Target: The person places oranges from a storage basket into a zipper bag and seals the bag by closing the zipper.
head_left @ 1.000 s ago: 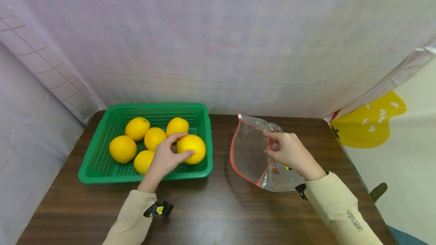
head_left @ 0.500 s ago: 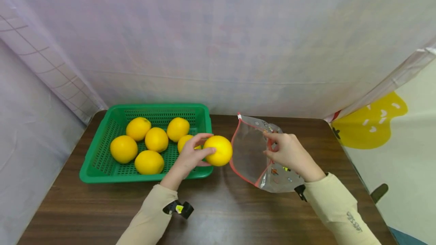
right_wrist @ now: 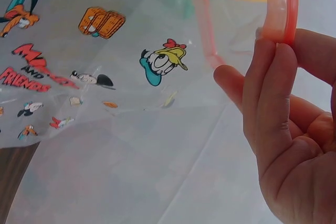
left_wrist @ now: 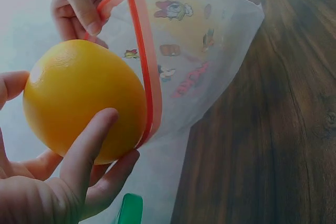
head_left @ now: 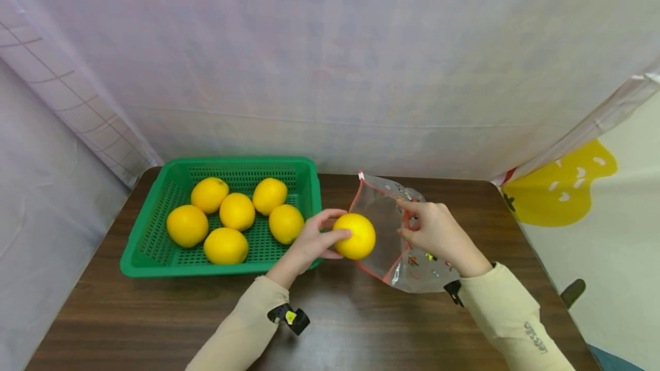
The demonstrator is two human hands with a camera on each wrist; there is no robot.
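We have our left hand curled round 1 yellow fruit, mid-frame, beside the clear bag. Our right hand, right of centre, pinches its red rim, likely so it gapes.

Dk brn wood tbl; pale cloth backdrop bhd; yel. print at R.

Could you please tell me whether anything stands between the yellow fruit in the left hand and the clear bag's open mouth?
Nothing visible does: the left hand holds the yellow fruit close by the open clear bag, whose red rim the right hand pinches.
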